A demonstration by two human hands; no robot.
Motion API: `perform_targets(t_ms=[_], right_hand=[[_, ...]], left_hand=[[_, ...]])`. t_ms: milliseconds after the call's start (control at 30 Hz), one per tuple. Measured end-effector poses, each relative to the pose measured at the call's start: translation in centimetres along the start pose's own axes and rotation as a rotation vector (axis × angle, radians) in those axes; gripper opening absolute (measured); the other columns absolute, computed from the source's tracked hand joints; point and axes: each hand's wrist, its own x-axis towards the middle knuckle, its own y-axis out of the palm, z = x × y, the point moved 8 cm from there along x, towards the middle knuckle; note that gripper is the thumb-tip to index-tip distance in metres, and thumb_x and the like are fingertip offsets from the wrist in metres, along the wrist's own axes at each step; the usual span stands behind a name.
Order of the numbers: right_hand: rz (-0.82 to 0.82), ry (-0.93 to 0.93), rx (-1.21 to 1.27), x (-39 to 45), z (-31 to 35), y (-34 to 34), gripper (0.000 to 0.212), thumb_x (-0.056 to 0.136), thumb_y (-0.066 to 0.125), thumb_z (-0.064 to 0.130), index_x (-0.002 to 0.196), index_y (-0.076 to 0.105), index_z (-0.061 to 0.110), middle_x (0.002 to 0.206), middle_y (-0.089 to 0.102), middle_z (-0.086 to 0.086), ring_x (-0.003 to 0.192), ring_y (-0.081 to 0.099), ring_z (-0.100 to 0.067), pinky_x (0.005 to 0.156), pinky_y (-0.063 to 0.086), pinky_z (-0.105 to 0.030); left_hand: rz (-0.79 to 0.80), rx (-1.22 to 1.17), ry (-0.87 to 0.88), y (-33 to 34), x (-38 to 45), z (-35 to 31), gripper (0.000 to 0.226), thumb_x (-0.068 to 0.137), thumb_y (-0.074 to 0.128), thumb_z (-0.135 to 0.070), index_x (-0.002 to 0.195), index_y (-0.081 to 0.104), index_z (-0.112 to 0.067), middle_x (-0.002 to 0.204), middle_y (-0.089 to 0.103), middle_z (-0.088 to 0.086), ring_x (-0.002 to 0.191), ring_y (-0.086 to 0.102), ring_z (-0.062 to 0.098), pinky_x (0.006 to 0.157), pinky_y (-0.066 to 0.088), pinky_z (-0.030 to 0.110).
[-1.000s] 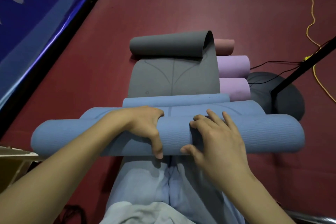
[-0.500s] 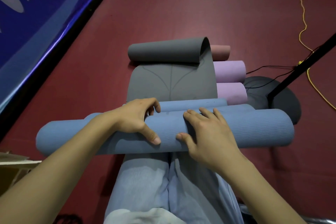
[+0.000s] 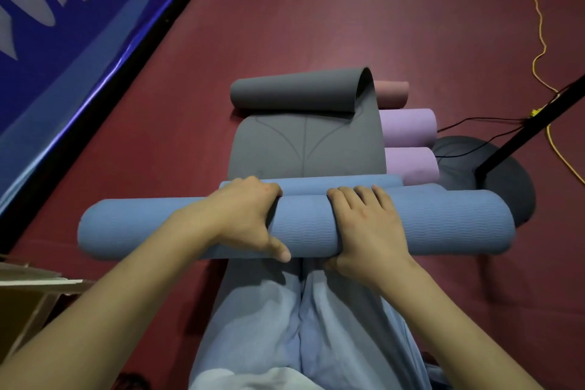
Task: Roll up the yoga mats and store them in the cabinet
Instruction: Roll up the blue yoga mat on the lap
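A rolled blue yoga mat [image 3: 443, 222] lies crosswise in front of me, above my knees. My left hand [image 3: 247, 215] grips the roll near its middle, fingers curled over the far side, thumb on the near side. My right hand [image 3: 367, 225] grips it just to the right, fingers over the top, thumb under the near edge. A short unrolled strip of the blue mat [image 3: 316, 182] shows beyond the roll. Past it lies a grey yoga mat [image 3: 304, 146], flat with its far end curled over.
Two rolled purple mats [image 3: 408, 127] [image 3: 411, 163] and a pink roll [image 3: 391, 93] lie right of the grey mat. A black stand with round base [image 3: 512, 187] and cables sits at right. A blue banner [image 3: 63, 51] runs along the left; a cardboard box [image 3: 28, 294] at lower left.
The blue roll has advanced away from me, taking up more of the flat strip. Both hands shifted their hold, fingers now wrapped further over the top of the roll.
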Motion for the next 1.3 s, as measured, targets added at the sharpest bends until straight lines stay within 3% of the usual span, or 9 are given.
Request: perform_targets(t_ms=[100,200,300,433,667,967,1133,1200,1300], right_hand=[[0.071,-0.007,0.042,1.1,-0.3,-0.7,0.089,0.054,0.076,0.058,0.13,0.047,0.022,0.126,0.056,0.003,0.116,0.052,-0.026,0.11,0.031,-0.04],[0.2,-0.006,0.073,2.7,-0.8,-1.6,0.091,0.051,0.082,0.061,0.126,0.046,0.026,0.124,0.058,0.004,0.111,0.054,-0.025,0.095,0.038,-0.037],[0.235,-0.009,0.077,3.4,-1.1,-2.1,0.085,0.048,0.084,0.06,0.118,0.048,0.027,0.118,0.061,0.005,0.105,0.056,-0.024,0.085,0.039,-0.037],[0.213,-0.021,0.04,2.8,-0.9,-2.1,0.085,0.049,0.085,0.058,0.118,0.047,0.026,0.118,0.061,0.004,0.104,0.055,-0.025,0.084,0.039,-0.037],[0.308,-0.023,0.045,0.3,-0.3,-3.4,0.072,0.047,0.086,0.052,0.104,0.048,0.028,0.1,0.062,0.008,0.086,0.056,-0.021,0.054,0.03,-0.032],[0.511,-0.086,0.104,-5.5,1.7,-2.7,0.072,0.047,0.083,0.061,0.1,0.045,0.029,0.099,0.06,0.01,0.088,0.06,-0.019,0.068,0.046,-0.035],[0.644,-0.07,0.136,-3.5,1.6,-2.0,0.079,0.047,0.089,0.061,0.106,0.046,0.029,0.101,0.057,0.008,0.09,0.06,-0.019,0.073,0.051,-0.034],[0.641,-0.043,0.19,-2.5,1.0,-1.7,0.091,0.042,0.09,0.063,0.113,0.043,0.031,0.105,0.054,0.01,0.095,0.059,-0.019,0.083,0.055,-0.038],[0.477,-0.067,0.272,-1.9,0.6,-2.4,0.104,0.04,0.09,0.063,0.122,0.034,0.033,0.113,0.037,0.016,0.105,0.044,-0.011,0.089,0.045,-0.032]], left_hand=[[0.036,0.045,-0.034,-0.3,1.2,-0.3,0.099,0.042,0.082,-0.083,0.116,0.06,-0.021,0.102,0.063,0.0,0.089,0.062,0.024,0.081,0.057,0.042],[0.09,0.08,-0.021,-0.9,2.3,-0.8,0.088,0.038,0.088,-0.08,0.094,0.061,-0.018,0.087,0.063,-0.001,0.075,0.061,0.019,0.065,0.054,0.035],[0.1,0.143,-0.018,-0.6,2.7,-1.5,0.089,0.037,0.09,-0.078,0.096,0.058,-0.019,0.086,0.059,-0.003,0.075,0.059,0.019,0.064,0.048,0.033],[-0.052,0.224,0.006,-0.2,2.3,-1.8,0.084,0.042,0.085,-0.08,0.089,0.051,-0.018,0.077,0.052,-0.003,0.068,0.052,0.02,0.062,0.042,0.033],[-0.048,0.262,0.066,-0.4,-0.3,-3.4,0.075,0.046,0.077,-0.083,0.078,0.062,-0.017,0.069,0.06,-0.002,0.058,0.052,0.016,0.049,0.03,0.031],[0.103,0.118,0.104,3.1,-4.3,-4.5,0.08,0.036,0.078,-0.087,0.074,0.061,-0.019,0.068,0.06,-0.003,0.061,0.057,0.018,0.054,0.045,0.032],[0.143,-0.013,0.091,3.3,-3.0,-3.4,0.083,0.027,0.077,-0.088,0.078,0.066,-0.023,0.07,0.066,-0.009,0.065,0.062,0.014,0.066,0.056,0.035],[0.17,-0.086,0.079,3.3,-2.2,-2.9,0.082,0.026,0.079,-0.086,0.081,0.067,-0.027,0.074,0.068,-0.012,0.07,0.064,0.012,0.071,0.057,0.035],[0.177,-0.192,0.062,3.3,-1.5,-2.0,0.079,0.026,0.084,-0.081,0.083,0.066,-0.03,0.078,0.068,-0.015,0.074,0.064,0.008,0.073,0.058,0.036]])
